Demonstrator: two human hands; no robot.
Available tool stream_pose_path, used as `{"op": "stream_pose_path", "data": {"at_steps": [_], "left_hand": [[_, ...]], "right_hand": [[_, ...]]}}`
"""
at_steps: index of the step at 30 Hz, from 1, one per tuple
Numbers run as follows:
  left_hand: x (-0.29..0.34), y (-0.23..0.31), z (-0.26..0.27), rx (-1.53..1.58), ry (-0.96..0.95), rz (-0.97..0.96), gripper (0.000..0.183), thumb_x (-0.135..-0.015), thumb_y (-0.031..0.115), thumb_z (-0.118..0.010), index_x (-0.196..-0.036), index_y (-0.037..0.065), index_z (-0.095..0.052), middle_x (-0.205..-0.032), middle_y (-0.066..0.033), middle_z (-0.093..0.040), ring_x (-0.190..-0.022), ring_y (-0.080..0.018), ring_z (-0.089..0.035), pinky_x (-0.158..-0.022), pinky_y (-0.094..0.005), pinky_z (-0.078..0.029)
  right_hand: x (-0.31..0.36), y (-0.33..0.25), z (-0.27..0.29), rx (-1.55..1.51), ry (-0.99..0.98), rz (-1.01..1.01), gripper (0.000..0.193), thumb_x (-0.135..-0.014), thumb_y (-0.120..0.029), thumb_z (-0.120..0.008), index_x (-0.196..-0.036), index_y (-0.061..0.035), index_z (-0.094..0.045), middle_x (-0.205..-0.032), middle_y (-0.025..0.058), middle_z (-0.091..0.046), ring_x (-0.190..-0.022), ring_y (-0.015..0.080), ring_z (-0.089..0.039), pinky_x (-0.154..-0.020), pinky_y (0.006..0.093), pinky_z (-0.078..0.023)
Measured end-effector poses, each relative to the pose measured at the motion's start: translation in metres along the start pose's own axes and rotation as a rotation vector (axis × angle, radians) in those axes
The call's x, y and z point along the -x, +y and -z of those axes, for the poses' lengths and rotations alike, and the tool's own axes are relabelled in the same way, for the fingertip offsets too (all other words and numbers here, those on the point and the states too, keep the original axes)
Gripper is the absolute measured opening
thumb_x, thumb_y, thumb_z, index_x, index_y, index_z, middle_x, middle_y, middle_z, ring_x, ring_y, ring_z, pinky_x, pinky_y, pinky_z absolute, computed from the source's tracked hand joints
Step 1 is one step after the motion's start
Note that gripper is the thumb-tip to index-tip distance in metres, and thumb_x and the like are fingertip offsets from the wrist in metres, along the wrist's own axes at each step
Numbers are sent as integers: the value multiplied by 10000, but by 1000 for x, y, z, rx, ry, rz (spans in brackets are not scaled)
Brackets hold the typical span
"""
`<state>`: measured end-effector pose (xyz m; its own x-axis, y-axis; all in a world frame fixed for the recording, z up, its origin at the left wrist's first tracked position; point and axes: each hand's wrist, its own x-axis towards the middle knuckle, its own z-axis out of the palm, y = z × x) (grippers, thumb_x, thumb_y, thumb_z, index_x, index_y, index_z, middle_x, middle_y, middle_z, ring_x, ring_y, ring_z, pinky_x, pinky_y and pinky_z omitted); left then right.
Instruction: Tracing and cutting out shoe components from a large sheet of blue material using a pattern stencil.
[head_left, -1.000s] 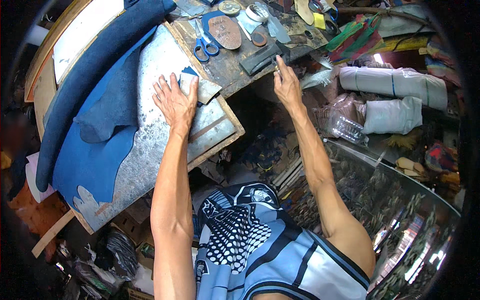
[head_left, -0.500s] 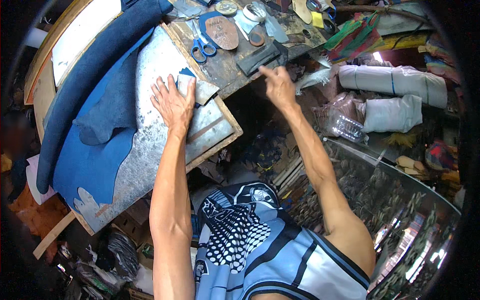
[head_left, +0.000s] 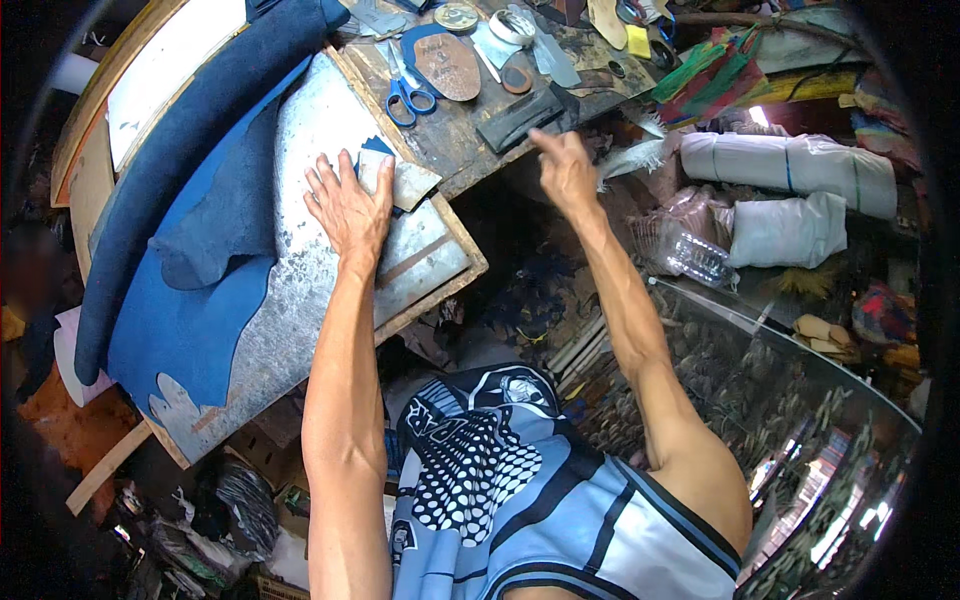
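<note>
My left hand (head_left: 350,205) lies with spread fingers on the grey metal-topped board (head_left: 290,300). Its thumb touches a pale flat piece (head_left: 410,185) that rests on blue pieces (head_left: 377,146). My right hand (head_left: 568,175) is curled at the bench edge, with the index finger stretched toward a dark flat block (head_left: 520,120). Blur covers the fingertips, and whatever they may hold is hidden. A large sheet of blue suede-like material (head_left: 190,330) covers the board's left part, and a long dark blue roll (head_left: 150,200) runs beside it.
Blue-handled scissors (head_left: 408,102), a brown sole-shaped template (head_left: 447,67), a roll of white tape (head_left: 512,28) and a brown ring (head_left: 516,79) lie on the wooden bench (head_left: 450,150). White wrapped rolls (head_left: 790,163) and a clear plastic bottle (head_left: 700,258) are at the right.
My right hand has shifted slightly to the right. The left hand stays flat in the same place on the board. The whole view has moved a little.
</note>
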<state>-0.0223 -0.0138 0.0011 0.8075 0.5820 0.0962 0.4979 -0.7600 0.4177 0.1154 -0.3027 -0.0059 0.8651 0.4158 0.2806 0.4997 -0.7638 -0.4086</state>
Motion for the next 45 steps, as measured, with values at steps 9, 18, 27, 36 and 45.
{"op": "stream_pose_path", "data": {"at_steps": [9,18,27,36,45], "left_hand": [[-1,2,2,23,-25,24,798,-936,635,-476,-1446,22,-466,-1560,-266,-295,-1475,-449,-178,-1183,-578,-112],[-1,0,2,20,-16,21,794,-934,631,-485,-1443,22,-470,-1554,-270,-301,-1468,-459,-186,-1177,-591,-118],[-1,0,1,22,-4,13,797,-930,633,-490,-1438,19,-472,-1551,-270,-303,-1462,-461,-197,-1173,-593,-127],[0,0,2,16,5,-2,807,-923,642,-492,-1439,22,-474,-1547,-268,-312,-1459,-463,-209,-1174,-594,-128],[-1,2,1,7,-11,19,802,-927,643,-485,-1436,23,-480,-1546,-267,-314,-1456,-461,-215,-1176,-586,-136]], "right_hand": [[17,-33,2,-55,-34,138,384,-857,-11,-621,-1147,-241,-723,-867,81,-546,-798,256,-592,-694,392,-520],[31,-41,11,-452,-181,-89,419,-895,-67,-653,-1292,-202,-660,-1020,98,-667,-953,241,-641,-883,357,-520],[8,-25,-7,-498,-160,-405,383,-969,-177,-584,-1337,-71,-604,-1308,184,-635,-1225,253,-607,-1007,324,-470],[2,-16,-2,-436,-63,-314,376,-960,-171,-590,-1309,-33,-612,-1218,197,-669,-1139,287,-659,-931,338,-526],[17,-20,-15,-320,-86,-108,340,-939,-187,-609,-1266,-107,-661,-997,248,-689,-778,217,-715,-695,345,-541]]}}
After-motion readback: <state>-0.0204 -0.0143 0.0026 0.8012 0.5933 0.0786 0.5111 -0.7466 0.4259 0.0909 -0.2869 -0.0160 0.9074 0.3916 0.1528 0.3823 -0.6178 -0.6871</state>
